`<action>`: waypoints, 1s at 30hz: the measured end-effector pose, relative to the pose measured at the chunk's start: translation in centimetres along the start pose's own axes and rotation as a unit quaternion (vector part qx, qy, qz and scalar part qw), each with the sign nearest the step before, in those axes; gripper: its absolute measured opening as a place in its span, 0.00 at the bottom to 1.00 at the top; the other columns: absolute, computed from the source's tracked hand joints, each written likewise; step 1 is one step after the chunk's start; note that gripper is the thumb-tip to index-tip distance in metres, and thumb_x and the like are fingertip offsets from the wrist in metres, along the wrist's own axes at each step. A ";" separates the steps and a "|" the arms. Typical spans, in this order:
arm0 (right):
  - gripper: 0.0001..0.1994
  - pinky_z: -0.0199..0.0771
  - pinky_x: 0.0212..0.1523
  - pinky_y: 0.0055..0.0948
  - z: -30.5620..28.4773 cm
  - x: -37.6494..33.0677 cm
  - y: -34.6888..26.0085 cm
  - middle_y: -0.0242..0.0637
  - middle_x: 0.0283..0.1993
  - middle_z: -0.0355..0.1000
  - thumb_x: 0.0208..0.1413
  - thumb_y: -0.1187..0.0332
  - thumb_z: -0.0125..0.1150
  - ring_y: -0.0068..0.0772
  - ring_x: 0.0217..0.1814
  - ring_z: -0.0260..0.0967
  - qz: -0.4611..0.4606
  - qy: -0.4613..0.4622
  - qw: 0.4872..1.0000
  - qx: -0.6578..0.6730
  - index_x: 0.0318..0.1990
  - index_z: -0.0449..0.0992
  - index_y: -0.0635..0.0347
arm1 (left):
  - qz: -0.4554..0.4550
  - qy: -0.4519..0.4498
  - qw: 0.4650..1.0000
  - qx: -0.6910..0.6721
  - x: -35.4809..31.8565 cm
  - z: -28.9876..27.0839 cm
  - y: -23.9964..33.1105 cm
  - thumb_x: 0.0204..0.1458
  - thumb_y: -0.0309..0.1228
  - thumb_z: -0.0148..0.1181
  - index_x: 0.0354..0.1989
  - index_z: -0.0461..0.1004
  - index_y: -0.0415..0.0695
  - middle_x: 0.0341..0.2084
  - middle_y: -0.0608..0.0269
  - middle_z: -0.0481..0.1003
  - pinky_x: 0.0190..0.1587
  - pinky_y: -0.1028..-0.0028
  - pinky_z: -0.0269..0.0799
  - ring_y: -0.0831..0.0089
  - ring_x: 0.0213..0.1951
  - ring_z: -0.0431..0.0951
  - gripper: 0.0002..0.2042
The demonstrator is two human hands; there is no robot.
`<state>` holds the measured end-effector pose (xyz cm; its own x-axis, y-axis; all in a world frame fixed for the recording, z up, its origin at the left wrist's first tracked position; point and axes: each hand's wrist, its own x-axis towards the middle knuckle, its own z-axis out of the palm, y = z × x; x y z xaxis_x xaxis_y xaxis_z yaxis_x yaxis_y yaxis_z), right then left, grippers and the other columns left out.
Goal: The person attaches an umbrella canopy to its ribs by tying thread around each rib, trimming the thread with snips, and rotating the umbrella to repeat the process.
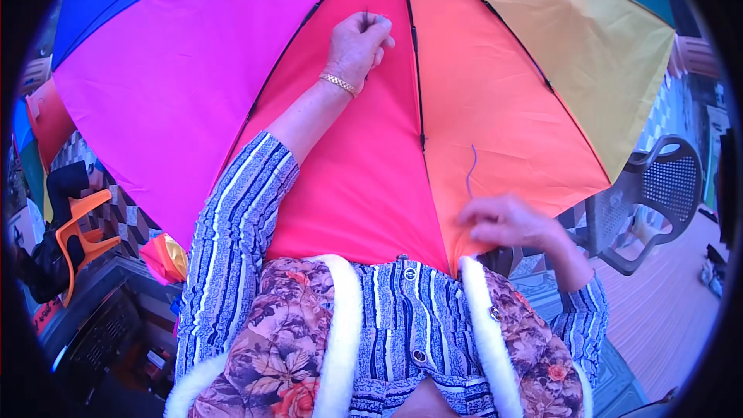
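Spread open before me is a multicoloured umbrella (348, 155), its panels running from blue and magenta through red and orange to yellow and green. Over the red panel, near a dark rib, my left hand (360, 42) is closed in a pinch. A small dark bit shows at its fingertips, too fine to name. My right hand (507, 224), somewhat blurred, is at the lower edge of the orange panel with fingers drawn together. From its fingertips a short purple thread (470, 166) curves upward. Anything else in those fingers is hidden.
Thin black ribs (419, 81) fan across the umbrella. A grey plastic chair (658, 193) stands at the right, an orange chair (85, 236) at the left. Another folded colourful cloth (165, 258) lies below the magenta panel. Patterned tiles (128, 213) cover the floor.
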<state>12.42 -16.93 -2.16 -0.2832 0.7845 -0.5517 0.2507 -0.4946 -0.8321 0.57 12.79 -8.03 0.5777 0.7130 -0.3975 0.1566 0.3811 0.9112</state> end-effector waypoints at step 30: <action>0.06 0.71 0.38 0.33 -10.8 20.2 -2.8 0.41 0.32 0.73 0.49 0.71 0.58 0.38 0.36 0.72 -0.131 0.453 0.842 -0.261 0.34 0.76 0.61 | 0.010 0.073 0.996 -0.046 0.8 1.4 -1.4 0.54 0.28 0.51 0.30 0.71 0.39 0.19 0.60 0.76 0.13 0.80 0.60 0.82 0.12 0.68 0.06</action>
<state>15.98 4.33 -10.34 0.3721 0.9212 0.1136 0.7293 -0.2144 -0.6498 1.90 12.03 -9.48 0.4558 0.7968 -0.3967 0.0673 0.4136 0.9080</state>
